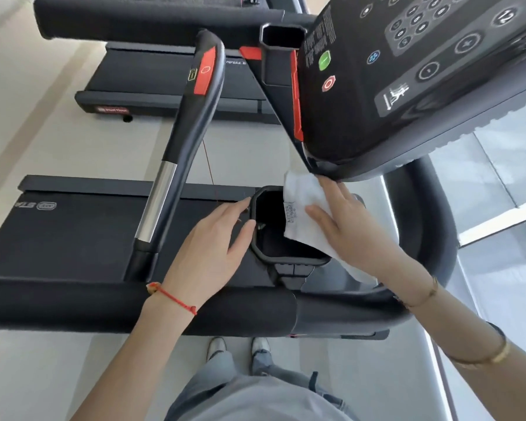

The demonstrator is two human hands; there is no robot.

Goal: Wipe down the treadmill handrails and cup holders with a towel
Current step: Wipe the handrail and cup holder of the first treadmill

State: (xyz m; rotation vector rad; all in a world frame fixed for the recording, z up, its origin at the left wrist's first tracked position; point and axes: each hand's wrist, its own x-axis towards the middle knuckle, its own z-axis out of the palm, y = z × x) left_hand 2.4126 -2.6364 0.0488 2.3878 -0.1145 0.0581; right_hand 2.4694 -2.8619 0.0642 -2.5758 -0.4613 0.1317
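1. The job right now looks like cleaning the cup holder (286, 229), a dark open pocket just under the screen panel (407, 86).
2. The right hand (349, 226) lies flat on the white towel (301, 208), fingers straight, pressing it on the pocket's right edge.
3. The left hand (213, 238) rests with loose fingers on the left edge, holding nothing.
4. Next, I think the towel must go down inside and rub around the walls.
5. The handrail (189, 141) stands to the left, not touched.

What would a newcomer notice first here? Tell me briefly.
The white towel stands out, pressed by the right hand over the far side of the black cup holder at centre. The left hand steadies its near rim; the console looms upper right.
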